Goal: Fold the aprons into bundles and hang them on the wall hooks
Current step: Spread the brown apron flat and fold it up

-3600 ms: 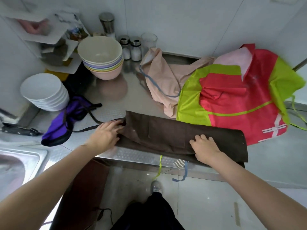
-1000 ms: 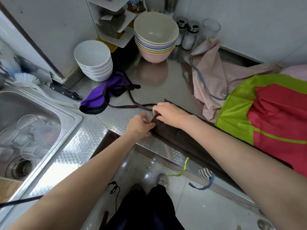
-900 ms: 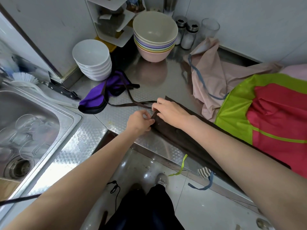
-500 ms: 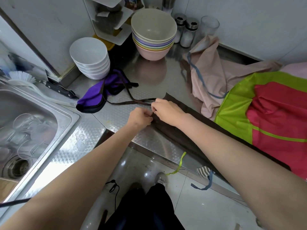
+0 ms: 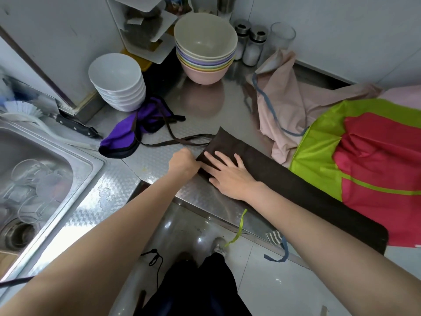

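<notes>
Brown apron [image 5: 284, 179]: dark matte cloth folded into 1 long flat strip, lying along the counter edge from centre toward 4 o'clock; its thin brown ties [image 5: 182, 142] trail off the near end toward 10 o'clock.

Right hand [image 5: 230, 172]: flat on the strip's end, fingers spread and straight, pressing the cloth down.

Left hand [image 5: 182, 163]: touching the strip's end corner at 9 o'clock of the right hand, fingers curled; whether they pinch cloth or tie cannot be told.

Counter [image 5: 205, 106]: stainless steel, smooth and reflective at the back, embossed in a small checker pattern near the front edge.

Red and lime apron [image 5: 369, 160]: glossy, spread flat at 3 o'clock, its near edge under the brown strip.

Beige apron [image 5: 287, 103]: crumpled heap with blue cord trim, at 1 o'clock.

Purple apron [image 5: 127, 135]: bunched, dark-edged, at 10 o'clock, touching a stack of white bowls [image 5: 118, 80].

Pastel bowls [image 5: 205, 49]: 1 nested stack at 12 o'clock, with 2 metal-capped shakers [image 5: 252, 46] and 1 clear glass [image 5: 281, 37] beside it.

Sink [image 5: 29, 179]: steel, at 9 o'clock, holding clear glasses.
</notes>
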A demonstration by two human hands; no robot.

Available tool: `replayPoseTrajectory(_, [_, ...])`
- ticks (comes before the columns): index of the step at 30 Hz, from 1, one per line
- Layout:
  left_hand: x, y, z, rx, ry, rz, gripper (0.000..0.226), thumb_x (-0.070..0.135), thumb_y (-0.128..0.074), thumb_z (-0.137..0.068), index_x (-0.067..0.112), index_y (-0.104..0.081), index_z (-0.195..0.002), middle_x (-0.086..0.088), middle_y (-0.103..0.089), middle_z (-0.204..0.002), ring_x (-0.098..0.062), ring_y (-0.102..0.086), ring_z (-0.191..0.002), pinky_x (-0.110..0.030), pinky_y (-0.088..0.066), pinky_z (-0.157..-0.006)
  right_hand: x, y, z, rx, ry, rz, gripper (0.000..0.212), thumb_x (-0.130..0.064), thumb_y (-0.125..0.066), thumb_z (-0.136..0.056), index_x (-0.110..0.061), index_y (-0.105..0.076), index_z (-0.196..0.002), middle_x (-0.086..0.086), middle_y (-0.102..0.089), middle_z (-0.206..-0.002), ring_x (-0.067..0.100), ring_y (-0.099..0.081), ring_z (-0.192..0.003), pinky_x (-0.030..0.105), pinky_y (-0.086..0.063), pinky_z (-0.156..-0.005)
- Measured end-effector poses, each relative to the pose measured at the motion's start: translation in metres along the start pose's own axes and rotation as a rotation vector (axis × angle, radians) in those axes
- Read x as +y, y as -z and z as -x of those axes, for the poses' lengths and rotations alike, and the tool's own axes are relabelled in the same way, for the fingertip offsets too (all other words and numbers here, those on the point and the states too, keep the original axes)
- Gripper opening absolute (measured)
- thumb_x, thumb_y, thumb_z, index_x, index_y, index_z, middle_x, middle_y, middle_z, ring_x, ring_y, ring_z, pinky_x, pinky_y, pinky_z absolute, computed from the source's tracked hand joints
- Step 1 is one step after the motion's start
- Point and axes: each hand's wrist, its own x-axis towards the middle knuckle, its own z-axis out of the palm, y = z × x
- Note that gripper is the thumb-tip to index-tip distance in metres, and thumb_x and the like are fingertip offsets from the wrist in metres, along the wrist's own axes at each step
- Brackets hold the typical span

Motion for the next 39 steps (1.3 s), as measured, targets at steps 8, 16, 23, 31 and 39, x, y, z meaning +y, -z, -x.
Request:
replayPoseTrajectory(8, [0.007,-0.003,-0.003,0.049,0.023,-0.148,0.045,0.017,-0.055,-0.092,-0.003,-0.041,-0.129,-0.021,-0.056,-0.124,-0.034,-0.053,-0.116,-0.035,-0.044,-0.089,0.008,0.032,-0.009,0.030,0.015,-0.496,0.040,-0.021,-0.045,-0.097,-0.020,-0.046,-0.138,0.000,-0.034,-0.151,0.016,-0.028,-0.139,0.031,-0.021,-0.111])
replayPoseTrajectory(16, [0.009,-0.008,0.000,0.066,-0.056,-0.326,0.042,-0.004,-0.049,-0.088,-0.003,-0.035,-0.128,-0.022,-0.053,-0.123,-0.035,-0.052,-0.116,-0.033,-0.044,-0.084,0.051,0.067,-0.041,0.166,-0.486,-0.952,0.038,-0.017,-0.045,-0.099,0.000,-0.048,-0.132,0.014,-0.049,-0.138,0.028,-0.046,-0.126,0.030,-0.033,-0.104])
replayPoseTrajectory(23, [0.004,0.001,-0.004,0.015,-0.046,-0.182,0.039,0.003,-0.053,-0.085,-0.002,-0.044,-0.122,-0.020,-0.060,-0.112,-0.034,-0.057,-0.106,-0.032,-0.043,-0.076,0.054,0.084,-0.053,0.001,-0.403,-1.029,0.027,-0.003,-0.061,-0.086,0.007,-0.062,-0.111,0.022,-0.065,-0.109,0.028,-0.060,-0.092,0.040,-0.051,-0.086])
replayPoseTrajectory(31, [0.048,0.032,-0.017,0.049,-0.212,0.121,0.016,0.009,-0.054,-0.087,0.001,-0.067,-0.084,-0.017,-0.061,-0.077,-0.027,-0.055,-0.076,-0.027,-0.045,-0.067,0.103,0.121,-0.025,-0.004,-0.319,-1.270,0.032,-0.003,-0.059,-0.089,-0.006,-0.053,-0.119,0.013,-0.058,-0.115,0.026,-0.057,-0.109,0.038,-0.047,-0.097])
replayPoseTrajectory(39, [0.174,0.041,-0.029,-0.109,-0.278,0.608,0.009,0.007,-0.036,-0.100,0.009,-0.044,-0.103,-0.010,-0.049,-0.072,-0.004,-0.054,-0.030,-0.017,-0.047,-0.035,0.188,0.152,0.028,0.276,-0.336,-1.570,0.011,-0.001,-0.059,-0.088,-0.011,-0.063,-0.090,-0.003,-0.072,-0.071,0.007,-0.068,-0.068,0.021,-0.057,-0.068])
